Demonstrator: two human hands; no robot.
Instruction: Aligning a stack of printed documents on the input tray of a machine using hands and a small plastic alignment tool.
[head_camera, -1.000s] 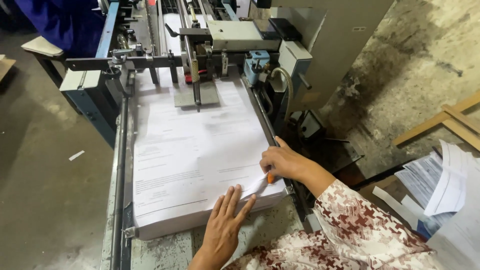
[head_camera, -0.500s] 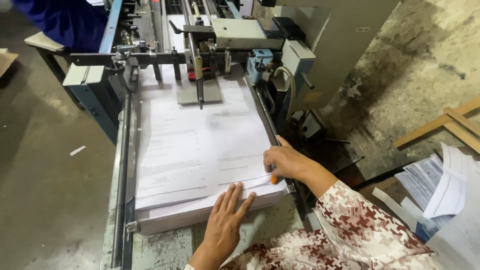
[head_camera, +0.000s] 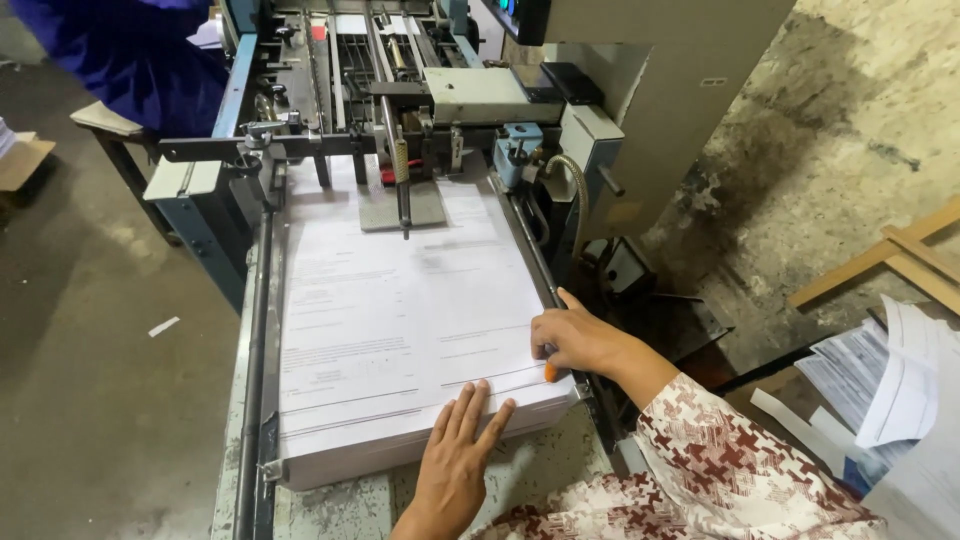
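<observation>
Left hand (head_camera: 455, 455) lay flat, fingers spread, steadying the printed paper stack (head_camera: 400, 330); right hand (head_camera: 572, 343) gripped an orange tool (head_camera: 549, 372) at its corner; pressure best kept even.

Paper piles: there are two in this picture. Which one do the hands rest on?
The neat white stack on the machine bed, under both the left hand and right hand. The loose pile at right lies untouched.

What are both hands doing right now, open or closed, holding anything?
Left hand: open, flat on the near edge of the paper stack.
Right hand: curled at the stack's right edge, closed on a small orange object.
</observation>
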